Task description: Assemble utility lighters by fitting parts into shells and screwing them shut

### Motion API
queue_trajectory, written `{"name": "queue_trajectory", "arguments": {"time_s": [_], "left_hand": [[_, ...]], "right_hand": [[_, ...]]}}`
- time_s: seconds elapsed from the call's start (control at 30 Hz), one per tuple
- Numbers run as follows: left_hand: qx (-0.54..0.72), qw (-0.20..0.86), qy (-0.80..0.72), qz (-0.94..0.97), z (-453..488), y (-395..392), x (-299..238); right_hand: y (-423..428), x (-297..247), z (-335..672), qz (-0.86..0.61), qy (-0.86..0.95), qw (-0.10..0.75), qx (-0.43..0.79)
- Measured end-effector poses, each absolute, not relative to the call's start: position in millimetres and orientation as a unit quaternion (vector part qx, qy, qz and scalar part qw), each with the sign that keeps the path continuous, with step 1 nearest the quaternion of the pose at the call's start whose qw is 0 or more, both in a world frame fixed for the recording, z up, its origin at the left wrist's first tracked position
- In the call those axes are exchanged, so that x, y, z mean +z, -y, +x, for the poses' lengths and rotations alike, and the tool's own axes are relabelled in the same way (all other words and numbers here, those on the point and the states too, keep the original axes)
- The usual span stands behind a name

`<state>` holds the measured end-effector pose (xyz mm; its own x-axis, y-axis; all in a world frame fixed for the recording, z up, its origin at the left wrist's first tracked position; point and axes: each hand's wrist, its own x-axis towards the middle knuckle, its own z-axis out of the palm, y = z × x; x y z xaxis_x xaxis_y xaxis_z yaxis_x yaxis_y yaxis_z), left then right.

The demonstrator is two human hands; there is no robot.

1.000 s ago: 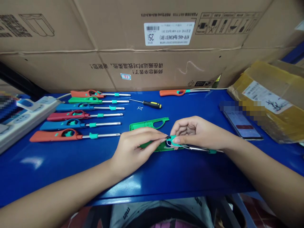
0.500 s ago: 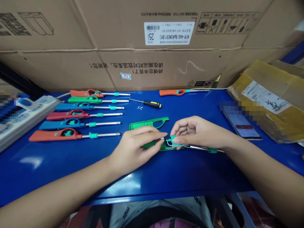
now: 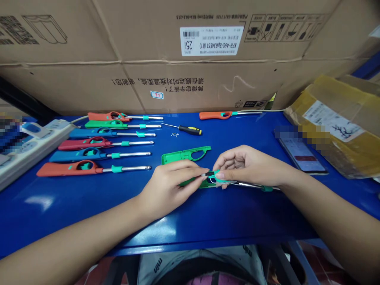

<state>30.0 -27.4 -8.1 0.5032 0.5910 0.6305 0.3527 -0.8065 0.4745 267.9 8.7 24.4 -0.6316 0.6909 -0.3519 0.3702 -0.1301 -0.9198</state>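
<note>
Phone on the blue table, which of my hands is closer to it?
Your right. The right hand is just to the left of the phone, not touching it; the left hand is farther left, beyond the right.

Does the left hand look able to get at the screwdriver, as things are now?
Probably yes: the screwdriver lies uncovered beyond a low green plastic piece. But the left hand seems to pinch a small black part, so it might first need to let go.
</note>
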Motion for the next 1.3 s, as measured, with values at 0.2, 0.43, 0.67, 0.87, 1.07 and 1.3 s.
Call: {"name": "queue_trajectory", "arguments": {"time_s": [0.2, 0.43, 0.67, 0.87, 1.07, 1.3], "left_hand": [[0.374, 0.161, -0.294, 0.865, 29.6, 23.5, -11.9], [0.329, 0.159, -0.324, 0.873, 27.7, 24.0, -11.4], [0.293, 0.127, -0.341, 0.884, 26.1, 24.9, -7.6], [0.160, 0.146, -0.404, 0.889, 16.6, 21.7, 19.2], [0.114, 0.118, -0.399, 0.902, 18.0, 22.5, 13.8], [0.098, 0.137, -0.398, 0.902, 22.8, 28.6, 3.6]], "right_hand": [[-7.9, 19.8, 263.2, -0.425, 0.645, 0.136, 0.621], [-7.2, 14.3, 257.1, -0.435, 0.626, 0.128, 0.635], [-4.5, 13.0, 256.1, -0.440, 0.622, 0.132, 0.634], [-4.3, 10.1, 256.5, -0.453, 0.648, 0.134, 0.597], [-3.5, 9.9, 255.0, -0.462, 0.669, 0.116, 0.570], [0.4, 13.1, 252.5, -0.455, 0.736, 0.119, 0.486]]}}
